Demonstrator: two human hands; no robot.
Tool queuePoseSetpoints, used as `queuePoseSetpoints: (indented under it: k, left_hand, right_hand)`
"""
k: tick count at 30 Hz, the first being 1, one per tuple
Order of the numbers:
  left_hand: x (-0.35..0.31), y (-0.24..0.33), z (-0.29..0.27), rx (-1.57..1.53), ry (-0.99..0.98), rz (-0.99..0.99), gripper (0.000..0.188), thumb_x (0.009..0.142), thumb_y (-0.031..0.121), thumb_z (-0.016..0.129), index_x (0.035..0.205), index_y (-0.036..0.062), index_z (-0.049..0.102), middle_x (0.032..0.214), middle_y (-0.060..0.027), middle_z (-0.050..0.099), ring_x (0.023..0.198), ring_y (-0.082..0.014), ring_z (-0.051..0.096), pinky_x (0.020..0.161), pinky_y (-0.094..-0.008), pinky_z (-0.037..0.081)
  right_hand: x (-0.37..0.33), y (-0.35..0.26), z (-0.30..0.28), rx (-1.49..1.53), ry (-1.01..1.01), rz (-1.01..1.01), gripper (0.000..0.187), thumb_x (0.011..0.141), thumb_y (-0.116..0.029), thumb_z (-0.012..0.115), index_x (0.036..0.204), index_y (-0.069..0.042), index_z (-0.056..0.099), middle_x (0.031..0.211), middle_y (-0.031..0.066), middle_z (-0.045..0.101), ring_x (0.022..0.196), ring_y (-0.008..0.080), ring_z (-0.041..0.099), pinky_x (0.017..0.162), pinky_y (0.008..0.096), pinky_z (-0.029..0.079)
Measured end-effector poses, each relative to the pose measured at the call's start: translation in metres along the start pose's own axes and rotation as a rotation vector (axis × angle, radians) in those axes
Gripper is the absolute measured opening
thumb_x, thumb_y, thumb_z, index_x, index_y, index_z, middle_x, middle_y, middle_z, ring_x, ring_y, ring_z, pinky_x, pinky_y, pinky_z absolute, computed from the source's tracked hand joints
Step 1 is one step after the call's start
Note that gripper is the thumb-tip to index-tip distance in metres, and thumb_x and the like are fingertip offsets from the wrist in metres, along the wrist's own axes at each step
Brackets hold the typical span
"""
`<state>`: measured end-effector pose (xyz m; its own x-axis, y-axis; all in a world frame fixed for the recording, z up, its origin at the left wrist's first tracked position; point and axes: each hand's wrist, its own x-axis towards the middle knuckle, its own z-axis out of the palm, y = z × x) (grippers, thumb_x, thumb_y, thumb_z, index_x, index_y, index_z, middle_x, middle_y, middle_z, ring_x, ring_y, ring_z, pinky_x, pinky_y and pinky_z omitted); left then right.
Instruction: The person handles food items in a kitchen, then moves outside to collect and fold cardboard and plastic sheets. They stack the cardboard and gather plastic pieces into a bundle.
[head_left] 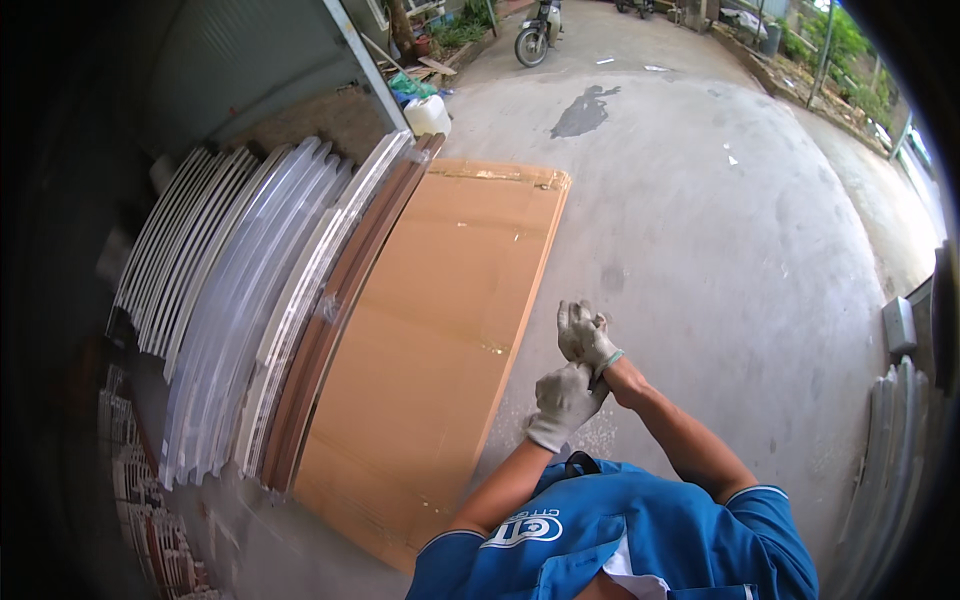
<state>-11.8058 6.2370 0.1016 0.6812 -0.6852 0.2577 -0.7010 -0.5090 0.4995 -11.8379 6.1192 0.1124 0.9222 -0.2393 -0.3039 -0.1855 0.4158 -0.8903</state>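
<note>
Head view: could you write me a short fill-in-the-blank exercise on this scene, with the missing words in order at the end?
1. Of the left hand and the right hand, the ____ one is farther from the person's body.
2. The person's shirt is ____ in colour.
3. The large flat cardboard package lies to the ____ of both hands.
4. The plastic jug past the package's far end is ____ in colour.

Missing words: right; blue; left; white.

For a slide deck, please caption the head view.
Pale-gloved left hand meets pale-gloved right hand beside a long flat brown cardboard panel.
</note>
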Motion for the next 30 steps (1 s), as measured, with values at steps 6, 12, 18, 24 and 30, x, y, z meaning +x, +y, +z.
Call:
queuePoseSetpoints:
  k: [6,12,18,24,30]
  left_hand:
    - [0.102,-0.017,0.023,-0.028,-0.183,0.118,0.023,0.083,0.03,0.062,0.071,0.0104,0.063,0.069,-0.0135,0.065,0.061,-0.033,0.065,0.056,-0.0458,0.051]
    - [0.179,0.005,0.069,-0.231,-0.291,0.275,0.024,0.085,0.029,0.06,0.071,0.0087,0.063,0.069,-0.0137,0.064,0.062,-0.0343,0.064,0.057,-0.0479,0.05]
    - [0.329,0.04,0.14,-0.276,-0.377,0.339,0.025,0.087,0.029,0.059,0.074,0.0077,0.062,0.07,-0.0146,0.064,0.064,-0.0348,0.064,0.058,-0.0492,0.048]
    - [0.46,0.077,0.172,-0.331,-0.431,0.31,0.027,0.087,0.029,0.059,0.073,0.0065,0.062,0.071,-0.0154,0.063,0.065,-0.0356,0.063,0.059,-0.0485,0.047]
    - [0.576,0.055,0.196,-0.52,-0.514,0.32,0.028,0.087,0.028,0.061,0.072,0.0051,0.062,0.068,-0.0153,0.062,0.066,-0.0362,0.062,0.061,-0.0475,0.046]
  right_hand:
    - [0.097,-0.022,-0.059,0.561,0.412,-0.107,0.042,0.103,-0.042,0.039,0.129,-0.011,0.048,0.124,0.0087,0.058,0.112,0.0191,0.059,0.1,0.0339,0.046]
    - [0.189,-0.053,-0.143,0.588,0.349,-0.02,0.064,0.101,-0.058,0.013,0.147,-0.014,0.02,0.14,0.0241,0.046,0.113,0.0395,0.056,0.097,0.041,0.049]
    - [0.261,-0.14,-0.242,1.114,-0.087,-0.088,0.042,0.095,-0.036,0.055,0.131,-0.014,0.053,0.129,0.0131,0.056,0.12,0.0313,0.05,0.103,0.0484,0.044]
    - [0.342,-0.264,-0.304,1.504,-0.158,-0.098,0.046,0.088,-0.034,0.062,0.128,-0.011,0.055,0.119,0.007,0.06,0.122,0.03,0.05,0.109,0.0466,0.037]
    - [0.456,-0.304,-0.357,0.921,-0.037,-0.271,0.047,0.089,-0.035,0.062,0.128,-0.01,0.054,0.127,0.0107,0.055,0.124,0.0339,0.049,0.104,0.0516,0.043]
